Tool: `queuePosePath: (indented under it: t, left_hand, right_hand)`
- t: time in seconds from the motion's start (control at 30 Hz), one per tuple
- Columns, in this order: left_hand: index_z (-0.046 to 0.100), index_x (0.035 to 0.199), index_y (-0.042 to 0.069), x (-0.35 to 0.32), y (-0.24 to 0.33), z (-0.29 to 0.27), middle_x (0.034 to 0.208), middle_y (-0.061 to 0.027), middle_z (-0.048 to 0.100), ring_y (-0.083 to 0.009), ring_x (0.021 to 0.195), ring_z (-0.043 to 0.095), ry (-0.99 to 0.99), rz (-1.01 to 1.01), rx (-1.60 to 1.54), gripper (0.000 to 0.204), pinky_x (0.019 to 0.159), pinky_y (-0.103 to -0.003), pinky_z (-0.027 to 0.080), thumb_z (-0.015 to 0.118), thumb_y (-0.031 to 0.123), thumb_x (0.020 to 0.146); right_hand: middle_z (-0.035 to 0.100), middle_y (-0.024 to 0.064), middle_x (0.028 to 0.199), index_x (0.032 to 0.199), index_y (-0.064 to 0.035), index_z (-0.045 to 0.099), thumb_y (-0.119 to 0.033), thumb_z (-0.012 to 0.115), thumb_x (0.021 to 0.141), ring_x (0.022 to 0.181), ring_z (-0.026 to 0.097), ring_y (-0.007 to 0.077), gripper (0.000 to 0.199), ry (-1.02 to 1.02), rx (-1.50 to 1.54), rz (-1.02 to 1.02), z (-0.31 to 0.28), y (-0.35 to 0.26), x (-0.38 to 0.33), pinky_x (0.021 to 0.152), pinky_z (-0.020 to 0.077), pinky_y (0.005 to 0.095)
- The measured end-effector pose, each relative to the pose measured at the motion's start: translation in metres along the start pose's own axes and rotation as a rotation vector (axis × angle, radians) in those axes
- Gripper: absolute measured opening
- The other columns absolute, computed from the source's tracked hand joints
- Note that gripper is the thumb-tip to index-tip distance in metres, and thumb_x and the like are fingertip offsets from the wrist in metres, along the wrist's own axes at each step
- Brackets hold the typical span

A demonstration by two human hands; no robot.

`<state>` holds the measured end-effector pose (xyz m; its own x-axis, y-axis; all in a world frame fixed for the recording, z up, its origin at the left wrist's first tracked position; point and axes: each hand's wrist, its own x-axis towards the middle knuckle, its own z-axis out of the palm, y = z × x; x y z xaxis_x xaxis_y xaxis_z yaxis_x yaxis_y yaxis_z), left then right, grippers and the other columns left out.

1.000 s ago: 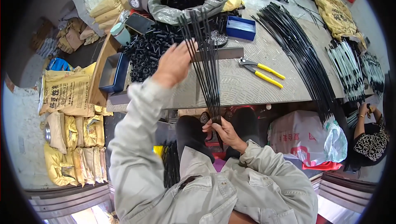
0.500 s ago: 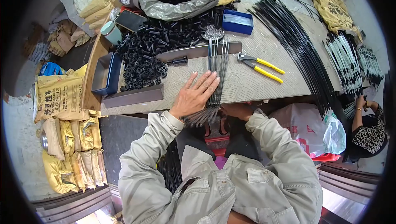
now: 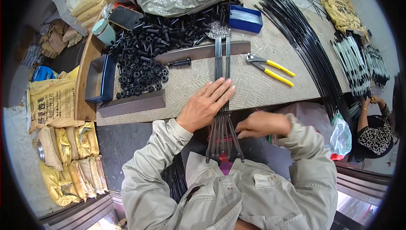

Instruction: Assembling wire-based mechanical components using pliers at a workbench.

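Observation:
My left hand [image 3: 205, 106] lies flat across a bundle of thin dark rods [image 3: 221, 67], fingers stretched out and pressing it at the table's near edge. The far ends of the rods rest over a dark metal bar [image 3: 202, 52] and reach a small heap of clear bits [image 3: 219, 30]. Their thicker black near ends fan out past the edge above my lap. My right hand [image 3: 265, 124] is in the air just right of these ends, smeared by motion, so its fingers do not show clearly. Yellow-handled pliers [image 3: 270, 69] lie to the right of the bundle.
A heap of black plastic parts [image 3: 144, 56] covers the left of the table, below an open sack [image 3: 182, 1]. A blue box [image 3: 245, 19] stands behind the pliers; a long bundle of black rods [image 3: 304, 44] lies right. A co-worker [image 3: 374, 124] sits at the far right.
My right hand has come up from under the table edge and moved right. The rods' near ends have swung right and fanned out; their far ends now lie in two groups.

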<state>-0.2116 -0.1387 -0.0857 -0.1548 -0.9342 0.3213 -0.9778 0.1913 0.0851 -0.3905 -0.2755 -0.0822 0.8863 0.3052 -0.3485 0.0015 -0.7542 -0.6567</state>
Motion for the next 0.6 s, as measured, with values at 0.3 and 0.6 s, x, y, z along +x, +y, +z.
queuePosePath:
  t: [0.3,0.6]
  left_hand:
    - [0.04,0.13,0.005,0.001,-0.002,0.002,0.136,-0.0112,0.037,-0.0253,0.125,0.036,0.009,0.007,0.009,0.054,0.101,-0.037,0.034,0.048,0.021,0.079]
    - [0.039,0.13,0.005,-0.005,-0.003,0.003,0.136,-0.0107,0.038,-0.0238,0.125,0.037,0.021,-0.025,0.042,0.054,0.102,-0.036,0.032,0.049,0.013,0.078]
  right_hand:
    - [0.057,0.0172,0.064,0.082,-0.0017,0.062,-0.044,0.044,0.089,0.065,0.058,0.0303,0.046,1.023,-0.173,0.139,-0.171,0.065,0.091,0.061,0.0441,0.0377]
    - [0.046,-0.0034,0.06,0.086,-0.001,0.058,-0.032,0.048,0.092,0.047,0.038,0.0048,0.033,1.18,0.937,-0.318,-0.193,0.063,0.092,0.041,0.0273,0.0185]
